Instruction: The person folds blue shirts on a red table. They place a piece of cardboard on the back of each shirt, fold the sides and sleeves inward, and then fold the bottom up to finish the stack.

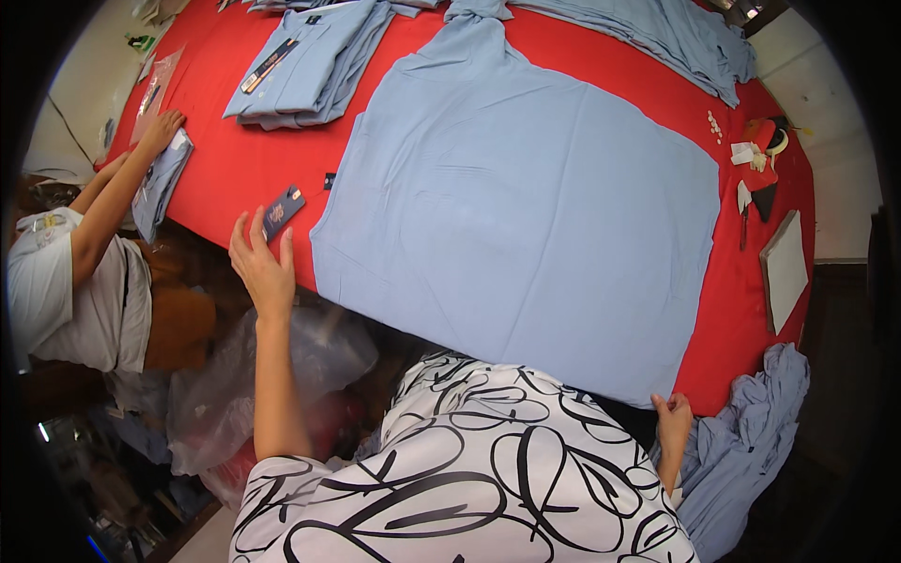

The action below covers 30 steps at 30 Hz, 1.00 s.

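Observation:
A light blue shirt (516,216) lies spread on the red-covered table (225,178), its hem along the near edge and its collar end at the far side. My right hand (672,424) pinches the shirt's near right hem corner between thumb and fingers. Left of the shirt, my left hand (263,267) is open, fingers spread, beside a dark hang tag (283,212). Whether those fingers touch the tag cannot be told. A small black label (329,181) shows at the shirt's left edge.
Folded blue shirts (314,61) are stacked far left; more blue garments (648,38) lie far right. Small white buttons (715,127), tape (777,141) and a pale board (785,272) sit at right. A co-worker's hand (161,131) rests by a folded shirt (161,183). Crumpled blue garments (751,450) hang near right.

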Each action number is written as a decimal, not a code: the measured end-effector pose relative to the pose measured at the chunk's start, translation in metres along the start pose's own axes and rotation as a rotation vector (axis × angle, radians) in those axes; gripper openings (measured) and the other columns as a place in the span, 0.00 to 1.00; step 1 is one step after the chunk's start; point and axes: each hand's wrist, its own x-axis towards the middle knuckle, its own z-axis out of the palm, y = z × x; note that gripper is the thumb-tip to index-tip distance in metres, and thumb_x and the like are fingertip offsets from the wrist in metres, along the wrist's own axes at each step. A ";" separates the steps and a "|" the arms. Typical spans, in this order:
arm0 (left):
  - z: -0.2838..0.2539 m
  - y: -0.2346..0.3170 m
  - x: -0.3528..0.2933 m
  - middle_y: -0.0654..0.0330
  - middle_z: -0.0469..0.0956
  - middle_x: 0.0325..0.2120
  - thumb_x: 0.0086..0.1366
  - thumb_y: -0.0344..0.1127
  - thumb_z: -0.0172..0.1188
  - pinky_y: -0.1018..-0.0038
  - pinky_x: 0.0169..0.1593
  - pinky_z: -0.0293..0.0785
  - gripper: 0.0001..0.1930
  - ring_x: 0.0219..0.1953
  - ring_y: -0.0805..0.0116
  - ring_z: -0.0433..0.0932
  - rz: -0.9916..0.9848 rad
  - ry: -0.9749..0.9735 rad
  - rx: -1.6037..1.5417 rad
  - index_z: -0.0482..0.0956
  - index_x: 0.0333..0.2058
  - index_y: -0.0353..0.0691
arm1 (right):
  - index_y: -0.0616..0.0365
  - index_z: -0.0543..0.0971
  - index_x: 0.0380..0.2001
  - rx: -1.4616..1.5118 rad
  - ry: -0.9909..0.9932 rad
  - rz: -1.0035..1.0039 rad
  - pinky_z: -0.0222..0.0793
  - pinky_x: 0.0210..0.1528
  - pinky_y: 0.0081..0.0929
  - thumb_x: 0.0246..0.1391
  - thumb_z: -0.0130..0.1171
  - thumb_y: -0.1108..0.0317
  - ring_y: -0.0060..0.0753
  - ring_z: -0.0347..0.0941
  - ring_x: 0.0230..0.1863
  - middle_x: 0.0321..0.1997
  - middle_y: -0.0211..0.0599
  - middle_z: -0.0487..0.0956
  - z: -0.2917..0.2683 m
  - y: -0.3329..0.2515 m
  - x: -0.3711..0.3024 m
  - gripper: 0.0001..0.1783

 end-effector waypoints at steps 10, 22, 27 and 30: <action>-0.021 0.026 -0.050 0.55 0.74 0.28 0.68 0.40 0.59 0.61 0.39 0.68 0.12 0.31 0.56 0.73 -0.352 -0.217 -0.433 0.72 0.35 0.36 | 0.59 0.71 0.30 0.623 -0.172 0.224 0.66 0.22 0.20 0.53 0.65 0.72 0.16 0.69 0.22 0.22 0.27 0.74 0.004 -0.014 -0.016 0.10; 0.022 0.103 0.013 0.52 0.76 0.42 0.62 0.28 0.63 0.64 0.47 0.72 0.12 0.44 0.53 0.75 0.176 -0.049 -0.476 0.79 0.45 0.38 | 0.64 0.74 0.46 0.178 0.272 -0.238 0.66 0.58 0.38 0.56 0.62 0.71 0.49 0.71 0.55 0.50 0.49 0.75 -0.013 -0.094 0.041 0.16; 0.064 0.150 0.052 0.56 0.76 0.39 0.60 0.30 0.65 0.67 0.42 0.73 0.09 0.36 0.61 0.76 0.070 -0.112 -0.680 0.81 0.40 0.38 | 0.63 0.74 0.51 0.135 0.458 -0.401 0.54 0.69 0.44 0.59 0.58 0.70 0.53 0.61 0.67 0.64 0.50 0.69 0.042 -0.138 0.087 0.17; 0.068 0.152 0.057 0.60 0.77 0.35 0.60 0.31 0.66 0.69 0.38 0.73 0.08 0.31 0.65 0.75 0.023 -0.111 -0.672 0.82 0.38 0.39 | 0.62 0.74 0.51 0.094 0.487 -0.416 0.53 0.70 0.46 0.60 0.57 0.70 0.53 0.60 0.68 0.65 0.51 0.69 0.050 -0.139 0.093 0.17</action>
